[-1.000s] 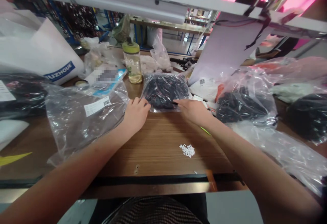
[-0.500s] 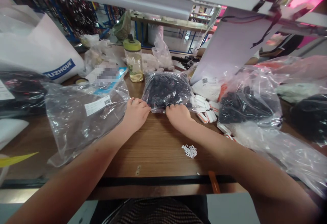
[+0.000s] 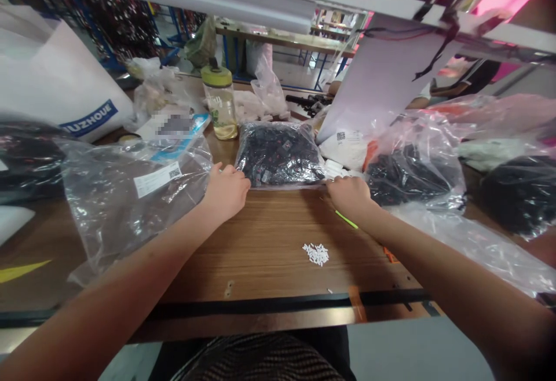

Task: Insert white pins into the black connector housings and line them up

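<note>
A clear plastic bag full of small black parts (image 3: 280,152) lies flat on the wooden table in front of me. At its near left corner is my left hand (image 3: 226,191), closed with the fingers curled on the plastic. My right hand (image 3: 350,196) is closed at the near right corner, its fingertips partly hidden by the hand itself. A thin yellow-green strip (image 3: 346,219) lies beside the right wrist. Nearer to me sits a small heap of white tube-like pieces (image 3: 316,254).
On the left is a large clear bag with a white label (image 3: 157,179). A bottle with a green lid (image 3: 219,100) stands behind. More bags of black parts (image 3: 412,175) lie at the right, near white boxes (image 3: 339,169). A white rail (image 3: 195,2) runs overhead. Another person's arm (image 3: 454,88) shows far right.
My right hand has moved right along the bag's near edge to its corner, uncovering the yellow-green strip. The left hand stays at the left corner. The whole view has shifted slightly.
</note>
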A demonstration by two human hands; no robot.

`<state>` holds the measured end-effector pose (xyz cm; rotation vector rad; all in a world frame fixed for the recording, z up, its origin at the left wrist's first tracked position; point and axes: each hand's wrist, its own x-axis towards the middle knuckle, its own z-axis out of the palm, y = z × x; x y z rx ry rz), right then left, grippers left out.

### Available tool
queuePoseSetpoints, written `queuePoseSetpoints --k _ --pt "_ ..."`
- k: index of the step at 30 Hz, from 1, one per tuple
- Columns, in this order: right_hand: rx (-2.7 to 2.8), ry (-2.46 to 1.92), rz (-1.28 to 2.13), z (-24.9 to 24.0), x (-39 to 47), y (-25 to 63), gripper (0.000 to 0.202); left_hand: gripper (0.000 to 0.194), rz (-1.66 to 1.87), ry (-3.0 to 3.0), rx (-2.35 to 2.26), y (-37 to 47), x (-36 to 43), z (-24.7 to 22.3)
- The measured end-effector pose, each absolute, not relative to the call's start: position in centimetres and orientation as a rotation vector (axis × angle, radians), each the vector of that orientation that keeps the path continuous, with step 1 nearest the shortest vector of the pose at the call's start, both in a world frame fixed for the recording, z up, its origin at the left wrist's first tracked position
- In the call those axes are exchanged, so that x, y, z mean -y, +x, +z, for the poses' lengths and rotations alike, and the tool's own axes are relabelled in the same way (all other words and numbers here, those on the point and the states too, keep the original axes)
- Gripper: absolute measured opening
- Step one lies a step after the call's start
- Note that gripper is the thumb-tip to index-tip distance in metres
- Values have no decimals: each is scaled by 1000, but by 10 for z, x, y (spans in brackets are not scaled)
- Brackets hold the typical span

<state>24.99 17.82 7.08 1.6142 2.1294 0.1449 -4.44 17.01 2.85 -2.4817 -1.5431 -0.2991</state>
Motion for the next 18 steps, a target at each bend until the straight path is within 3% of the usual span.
queuePoseSetpoints --k 7,15,18 --pt "-2076 1668 296 72 -174 264 29 19 -112 -2592 1478 -41 -192 36" --pt "-2067 1686 306 70 -171 283 29 27 -75 -2646 1544 -41 -203 34" --pt "-2066 1729 305 73 -171 289 32 40 -139 -2654 1620 -39 -201 41"
